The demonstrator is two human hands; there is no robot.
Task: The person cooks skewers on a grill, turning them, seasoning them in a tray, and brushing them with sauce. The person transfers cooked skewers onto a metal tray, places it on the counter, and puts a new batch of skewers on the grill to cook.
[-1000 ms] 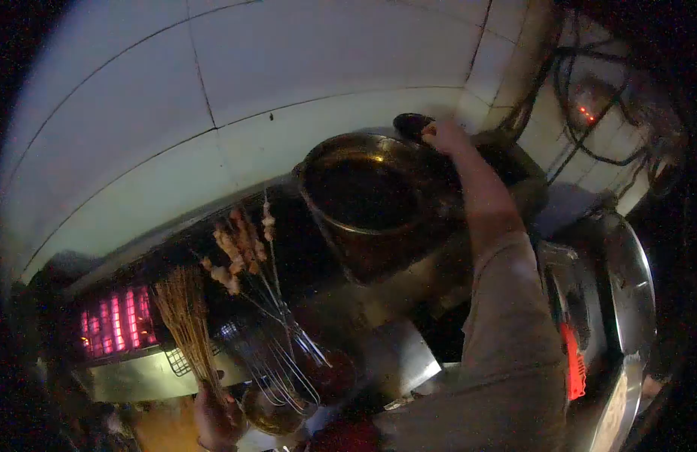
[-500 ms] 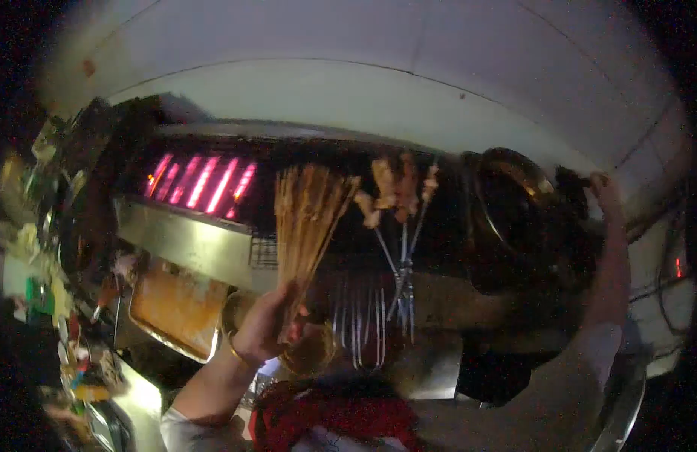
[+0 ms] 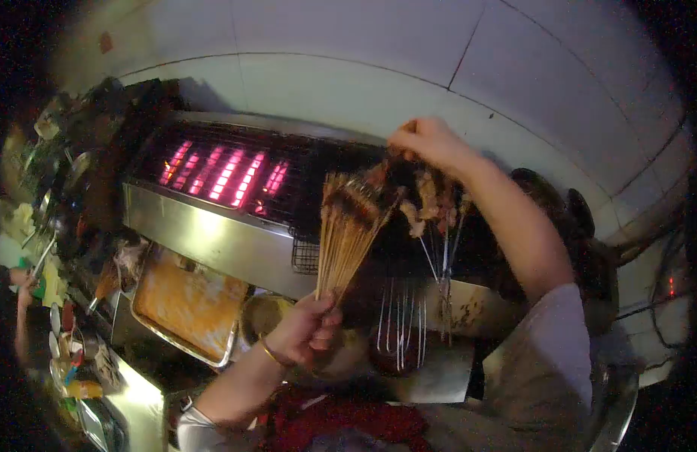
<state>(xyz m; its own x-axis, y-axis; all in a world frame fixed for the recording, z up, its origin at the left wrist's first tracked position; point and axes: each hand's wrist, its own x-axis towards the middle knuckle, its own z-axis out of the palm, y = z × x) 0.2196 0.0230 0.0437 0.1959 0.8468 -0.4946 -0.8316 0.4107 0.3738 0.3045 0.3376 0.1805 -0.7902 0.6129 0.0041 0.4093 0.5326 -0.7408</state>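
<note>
In the head view, my left hand [image 3: 309,331] is closed round the lower ends of a fanned bundle of bamboo skewers [image 3: 345,252], held upright with the food ends at the top. My right hand [image 3: 427,143] is above and to the right, fingers closed on what looks like a dark basting brush [image 3: 375,179]. Its bristle end lies against the upper part of the bundle; the blurred handle is partly hidden. Just below my right hand, several metal skewers with meat chunks [image 3: 431,203] rest with their shafts toward me.
A grill [image 3: 220,177] glows pink at the left behind a steel front panel [image 3: 205,226]. Nearer are an orange-stained tray [image 3: 186,301] and looped metal skewers [image 3: 401,324]. A dark round pan [image 3: 541,188] stands at the right. Another person's hand [image 3: 21,279] shows at the far left.
My right hand has come from beside the pan at far right to above the bundle, with the brush now against the skewers. My left hand still grips the bundle; the view has shifted.
</note>
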